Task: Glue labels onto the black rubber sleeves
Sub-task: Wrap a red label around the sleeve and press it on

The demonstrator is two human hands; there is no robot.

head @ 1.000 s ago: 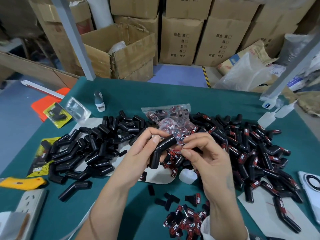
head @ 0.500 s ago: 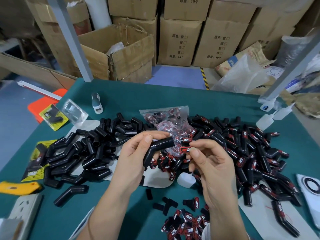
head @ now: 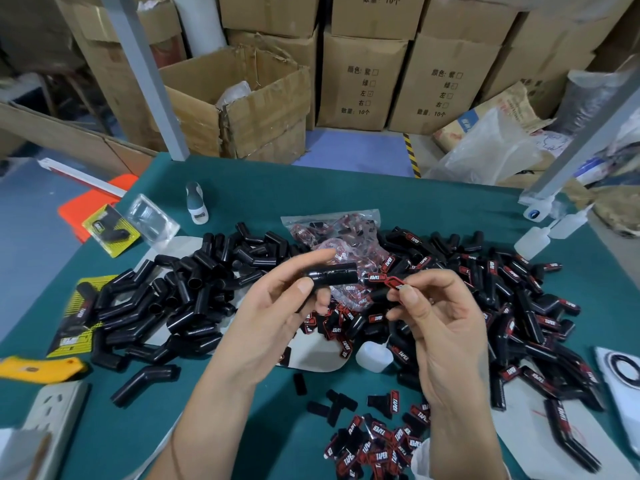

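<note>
From my remote seat I saw the left hand (head: 277, 317) pinching a black rubber sleeve (head: 330, 277) between thumb and fingers, raised over the green desk (head: 346, 199); half a second before, its bend had shown plainly, but now it had been turned so one straight barrel lay level, its open end toward the other hand; the right hand (head: 446, 327) pinched a red-and-black label (head: 393, 283) by its edge, just beside that end, not yet touching it; the label had come closer than it was a second earlier; I judged the sticking-on was about to start; bare sleeves (head: 180, 299) were heaped to the left, labelled sleeves (head: 526, 306) to the right, loose labels (head: 377, 445) near my wrists; a small glue bottle (head: 372, 356) lay on the desk below the hands.
</note>
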